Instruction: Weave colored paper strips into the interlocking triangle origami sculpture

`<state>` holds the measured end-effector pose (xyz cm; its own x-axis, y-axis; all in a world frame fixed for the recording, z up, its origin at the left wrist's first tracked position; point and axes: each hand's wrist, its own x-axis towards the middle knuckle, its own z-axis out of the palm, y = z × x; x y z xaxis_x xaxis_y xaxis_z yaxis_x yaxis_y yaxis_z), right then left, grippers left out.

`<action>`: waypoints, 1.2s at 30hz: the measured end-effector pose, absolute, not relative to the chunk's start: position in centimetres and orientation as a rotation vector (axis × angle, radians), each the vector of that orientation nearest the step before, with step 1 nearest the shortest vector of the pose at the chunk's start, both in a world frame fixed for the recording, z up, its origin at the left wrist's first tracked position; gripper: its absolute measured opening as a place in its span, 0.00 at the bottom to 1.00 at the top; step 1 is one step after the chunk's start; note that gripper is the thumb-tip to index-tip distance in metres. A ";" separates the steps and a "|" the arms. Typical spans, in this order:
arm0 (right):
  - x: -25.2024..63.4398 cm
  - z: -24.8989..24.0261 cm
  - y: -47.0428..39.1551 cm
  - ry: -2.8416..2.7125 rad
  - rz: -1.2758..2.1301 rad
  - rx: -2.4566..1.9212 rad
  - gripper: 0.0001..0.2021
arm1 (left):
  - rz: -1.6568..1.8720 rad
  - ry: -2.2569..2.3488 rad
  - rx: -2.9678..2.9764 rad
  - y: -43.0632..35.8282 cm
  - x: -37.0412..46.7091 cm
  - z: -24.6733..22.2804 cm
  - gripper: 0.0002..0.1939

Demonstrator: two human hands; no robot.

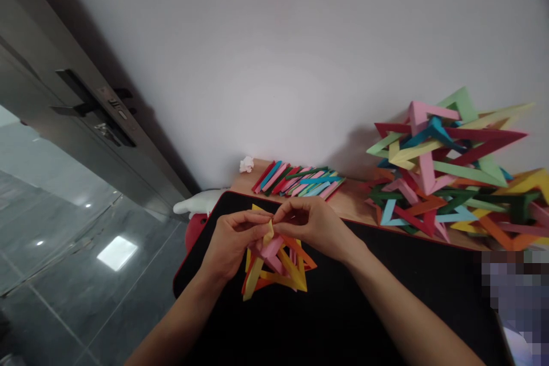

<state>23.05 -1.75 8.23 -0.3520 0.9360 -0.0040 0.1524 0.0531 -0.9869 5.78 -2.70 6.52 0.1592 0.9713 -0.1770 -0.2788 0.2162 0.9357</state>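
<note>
Both hands meet over a partly assembled folded-paper star (291, 269) of yellow, orange and pink strips. My left hand (234, 240) pinches a pale yellow paper strip (268, 233) at the top of the star, thumb and index finger pressed on it. Close beside it, the thumb and index finger of my right hand (315, 226) come together at the same strip's tip. The fingers hide part of the star's upper side. Its lower points hang over the black mat (343, 309).
Folded paper strips (295, 179) in many colours lie by the wall on the wooden tabletop (355, 200). Crumpled white paper (246, 164) sits left of them. Finished paper stars (441, 143) are stacked at right. A door (81, 86) stands at left, beside grey floor tiles.
</note>
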 end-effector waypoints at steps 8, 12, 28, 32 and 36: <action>23.0 8.3 -1.8 -1.628 1.311 -1.121 0.01 | 1.094 1.001 0.931 -2.6 5.8 6.3 0.06; 22.9 8.1 -1.8 -1.618 1.324 -1.113 0.02 | 1.083 1.023 0.967 -2.6 5.5 6.3 0.05; 22.8 8.1 -2.4 -1.783 1.076 -1.131 0.04 | 1.046 0.998 0.947 -2.4 5.6 6.6 0.08; 22.9 8.1 -2.6 -1.811 1.031 -1.119 0.07 | 1.035 1.006 0.935 -2.5 5.6 6.9 0.09; 22.9 8.1 -2.7 -1.826 1.010 -1.125 0.07 | 1.036 1.024 0.950 -2.5 5.6 7.0 0.09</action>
